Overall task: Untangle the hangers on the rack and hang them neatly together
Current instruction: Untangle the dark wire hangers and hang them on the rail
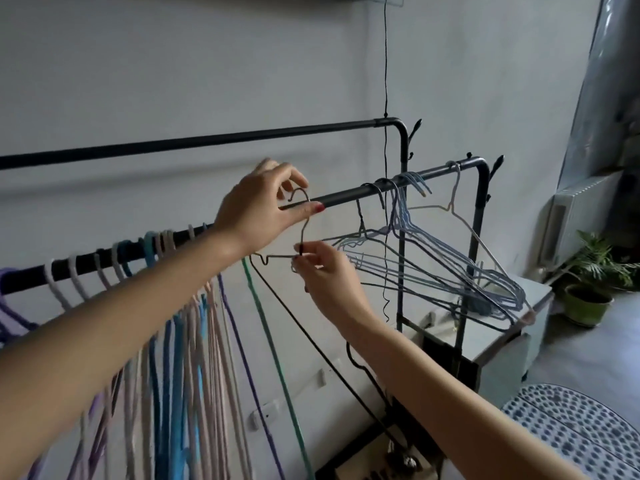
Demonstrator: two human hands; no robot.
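Note:
A black clothes rack has a front rail point(346, 197) running from lower left to upper right. My left hand point(256, 209) pinches the hook of a dark wire hanger point(277, 308) right at the rail. My right hand point(325, 271) pinches the same hanger's neck just below. Left of my hands, several hangers point(166, 327) in pink, blue, purple and green hang in a tight row. To the right, a tangled bunch of bluish and white wire hangers point(460, 271) hangs skewed from the rail near its right end.
A second black rail point(207, 142) runs higher, close to the grey wall. A thin black cord point(385, 81) hangs from above past the rack. A grey cabinet point(512, 334), a potted plant point(588, 289) and a dotted round surface point(571, 427) lie to the right.

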